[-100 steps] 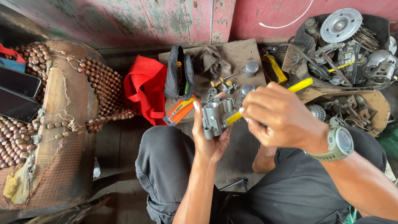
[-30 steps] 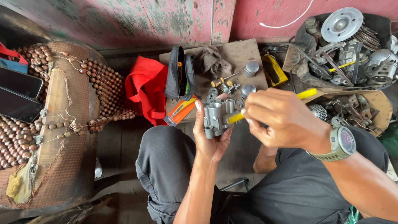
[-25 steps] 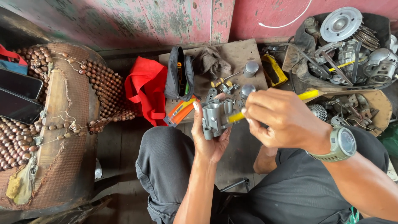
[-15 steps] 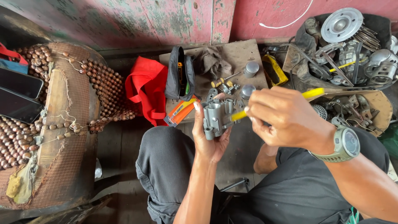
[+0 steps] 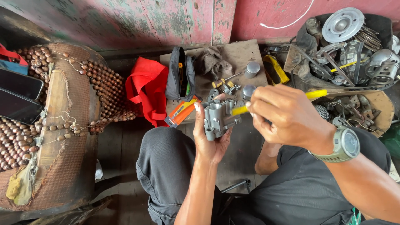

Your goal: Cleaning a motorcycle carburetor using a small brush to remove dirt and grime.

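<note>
Left hand (image 5: 212, 139) cradles a grey metal carburettor body (image 5: 218, 118) over the lap; right hand (image 5: 287, 118) is closed round a yellow-handled tool (image 5: 310, 95), its near end at the body's right side.

Risk, judged: the body sits on upturned fingers with only the thumb hooked over, so a hard push could tip it onto the dark floor. A slipping tip could jab the left palm. Small loose parts (image 5: 227, 87) lie on the wooden board (image 5: 237, 52) just beyond; an elbow nudge could scatter them.

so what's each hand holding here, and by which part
The left hand cradles a grey metal engine part from below. The right hand grips a yellow-handled tool mid-handle.
</note>
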